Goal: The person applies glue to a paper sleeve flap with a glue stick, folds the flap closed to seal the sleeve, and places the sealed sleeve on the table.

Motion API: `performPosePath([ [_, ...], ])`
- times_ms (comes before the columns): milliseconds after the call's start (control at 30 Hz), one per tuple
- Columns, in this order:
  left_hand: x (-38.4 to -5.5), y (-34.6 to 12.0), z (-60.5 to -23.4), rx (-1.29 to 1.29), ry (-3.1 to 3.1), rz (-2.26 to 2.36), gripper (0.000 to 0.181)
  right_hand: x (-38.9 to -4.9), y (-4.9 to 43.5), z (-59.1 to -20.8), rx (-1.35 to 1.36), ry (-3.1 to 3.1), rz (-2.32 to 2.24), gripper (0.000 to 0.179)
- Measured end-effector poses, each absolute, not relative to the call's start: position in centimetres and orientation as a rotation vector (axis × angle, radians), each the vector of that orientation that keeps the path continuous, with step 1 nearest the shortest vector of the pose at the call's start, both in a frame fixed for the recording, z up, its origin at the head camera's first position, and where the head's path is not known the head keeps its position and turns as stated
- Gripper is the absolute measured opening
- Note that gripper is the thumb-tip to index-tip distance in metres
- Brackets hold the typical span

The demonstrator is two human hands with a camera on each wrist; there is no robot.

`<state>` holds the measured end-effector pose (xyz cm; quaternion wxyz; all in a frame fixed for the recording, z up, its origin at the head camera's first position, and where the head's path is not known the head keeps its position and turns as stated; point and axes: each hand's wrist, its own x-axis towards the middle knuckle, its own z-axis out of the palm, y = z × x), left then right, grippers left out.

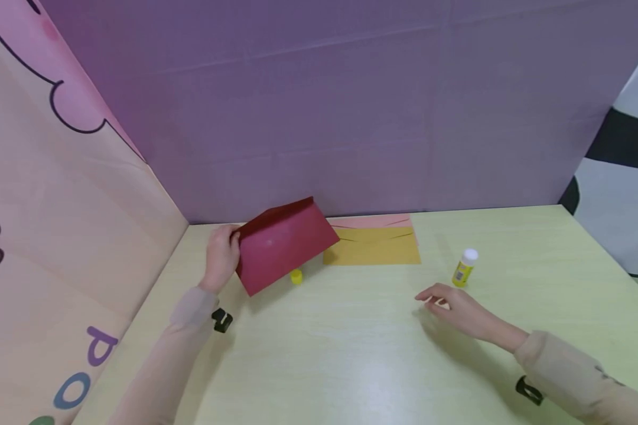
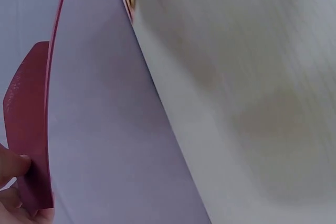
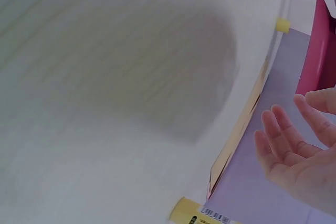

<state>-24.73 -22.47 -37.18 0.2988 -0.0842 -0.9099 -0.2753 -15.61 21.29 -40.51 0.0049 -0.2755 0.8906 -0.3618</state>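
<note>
A red envelope [image 1: 287,245] is raised off the table, tilted, its flap standing up along the top edge. My left hand [image 1: 223,255] pinches it at its left end; in the left wrist view the thumb [image 2: 14,164] presses on the red flap [image 2: 31,108]. Over the table at the right, my right hand [image 1: 454,308] holds nothing, and its fingers are loosely bent. Just beyond that hand stands a yellow glue stick [image 1: 462,273] with a white top. A small yellow cap [image 1: 296,277] sits on the table below the envelope's lower edge.
A yellow envelope [image 1: 374,248] lies on a pink envelope [image 1: 372,221] at the back of the table [image 1: 340,354]. Behind them rises a purple wall [image 1: 324,118]. Printed panels stand at the left [image 1: 58,206] and right. Each wrist carries a black clip.
</note>
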Motion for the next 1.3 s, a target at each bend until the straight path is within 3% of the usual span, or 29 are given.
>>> performPosePath([
  [433, -23.2, -17.6, -36.7, -0.394, -2.546, -0.876, 0.014, -15.0, 20.9, -39.4, -0.827, 2.812, -1.120, 0.018],
  [1300, -21.5, -11.0, -39.8, -0.726, -2.778, -0.941, 0.013, -13.8, 20.2, -38.4, -0.909, 2.782, -1.201, 0.020],
])
